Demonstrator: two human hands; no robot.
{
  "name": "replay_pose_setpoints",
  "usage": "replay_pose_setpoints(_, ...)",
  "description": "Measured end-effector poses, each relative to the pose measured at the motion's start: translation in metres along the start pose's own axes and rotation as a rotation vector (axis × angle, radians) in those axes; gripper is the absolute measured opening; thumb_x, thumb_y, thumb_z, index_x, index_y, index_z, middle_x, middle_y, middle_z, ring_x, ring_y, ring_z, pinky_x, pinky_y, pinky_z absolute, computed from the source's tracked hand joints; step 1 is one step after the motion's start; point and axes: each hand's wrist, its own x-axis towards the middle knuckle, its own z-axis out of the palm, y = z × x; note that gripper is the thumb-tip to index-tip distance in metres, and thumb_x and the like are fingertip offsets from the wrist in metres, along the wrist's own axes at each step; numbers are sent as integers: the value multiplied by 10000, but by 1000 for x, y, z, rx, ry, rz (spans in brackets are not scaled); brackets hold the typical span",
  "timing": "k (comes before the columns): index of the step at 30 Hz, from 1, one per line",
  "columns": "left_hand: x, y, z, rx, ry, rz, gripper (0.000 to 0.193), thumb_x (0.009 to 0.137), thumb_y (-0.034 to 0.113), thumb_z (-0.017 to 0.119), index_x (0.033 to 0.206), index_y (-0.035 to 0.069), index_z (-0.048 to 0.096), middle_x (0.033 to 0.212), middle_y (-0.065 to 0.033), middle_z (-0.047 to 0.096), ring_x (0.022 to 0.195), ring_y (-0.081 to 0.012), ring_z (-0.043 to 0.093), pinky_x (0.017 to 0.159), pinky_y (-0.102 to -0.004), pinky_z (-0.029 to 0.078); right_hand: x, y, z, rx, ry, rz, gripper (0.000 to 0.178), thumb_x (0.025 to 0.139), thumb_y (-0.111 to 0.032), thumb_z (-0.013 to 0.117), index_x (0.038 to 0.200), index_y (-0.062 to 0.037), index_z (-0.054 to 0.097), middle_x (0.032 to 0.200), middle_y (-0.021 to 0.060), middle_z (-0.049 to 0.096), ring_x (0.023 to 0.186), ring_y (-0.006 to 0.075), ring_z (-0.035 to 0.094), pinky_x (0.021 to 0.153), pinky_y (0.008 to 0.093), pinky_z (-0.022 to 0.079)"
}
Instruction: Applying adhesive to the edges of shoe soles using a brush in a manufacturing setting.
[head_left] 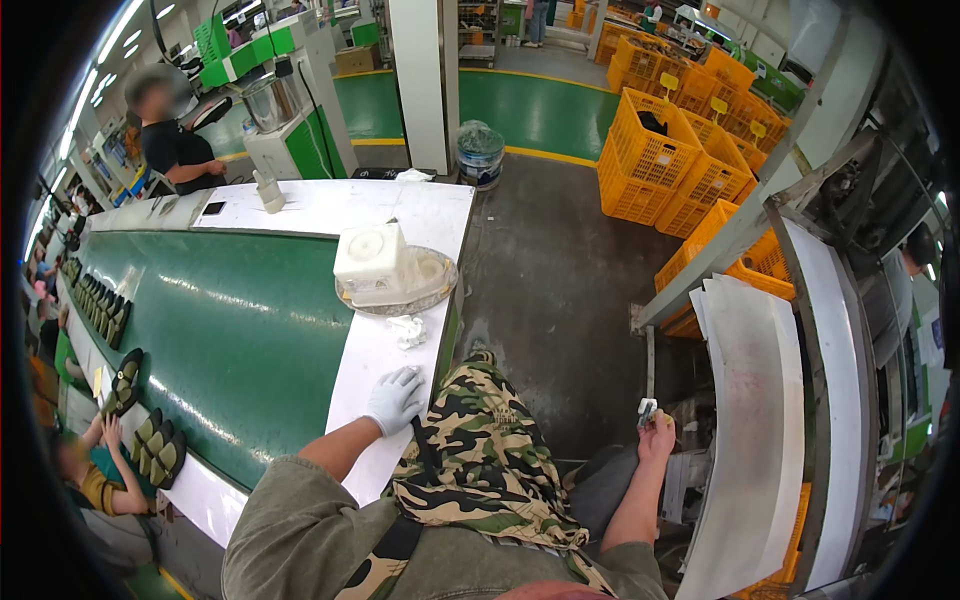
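My left hand (396, 400), in a white glove, rests on the white strip of worktop (372, 428) along the belt's end. Its fingers lie out over the surface, with nothing seen in them. A crumpled white wad (408, 331) lies just beyond it. Farther off stands a white block-shaped container (368, 252) beside a round, plastic-wrapped tray (432, 282). My bare right hand (657, 436) is raised out to the right, its fingers closed on a small white-and-dark object (647, 408). That object is too small to name.
A green conveyor belt (240, 320) runs to the left, with olive sandals (158, 447) along its far-left edge. People work beyond it; one person (180, 140) stands at the upper left. Yellow crates (650, 155) are stacked ahead right. Large pale sheets (757, 420) hang close on my right.
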Motion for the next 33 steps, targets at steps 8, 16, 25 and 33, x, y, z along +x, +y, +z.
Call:
replay_pose_setpoints(8,1,0,0,18,-4,-1,533,883,335,626,1338,67,552,1473,-177,468,1381,-363,406,1133,-458,314,-5,-3,6,-5,2,-4,133,935,-167,701,978,-128,581,868,5,624,757,158,613,640,350,535)
replay_pose_setpoints(16,3,4,-4,-2,-12,-3,533,875,332,637,1330,66,560,1465,-174,474,1380,-353,409,1128,-456,316,-4,-4,4,10,-26,-4,122,941,-157,694,974,-133,579,857,3,626,738,146,596,635,343,526)
replay_pose_setpoints(25,2,4,-3,2,-12,-9,528,876,324,633,1332,68,558,1469,-179,468,1387,-351,403,1131,-457,310,-3,-5,4,34,-28,-2,145,923,-134,713,945,-120,570,855,18,637,728,153,617,633,340,550)
replay_pose_setpoints(33,3,4,-4,-2,-8,-7,528,883,338,633,1332,68,558,1468,-180,474,1385,-356,406,1133,-461,310,-2,-3,2,45,-41,-8,126,931,-119,695,942,-116,569,848,23,635,736,157,623,626,343,554)
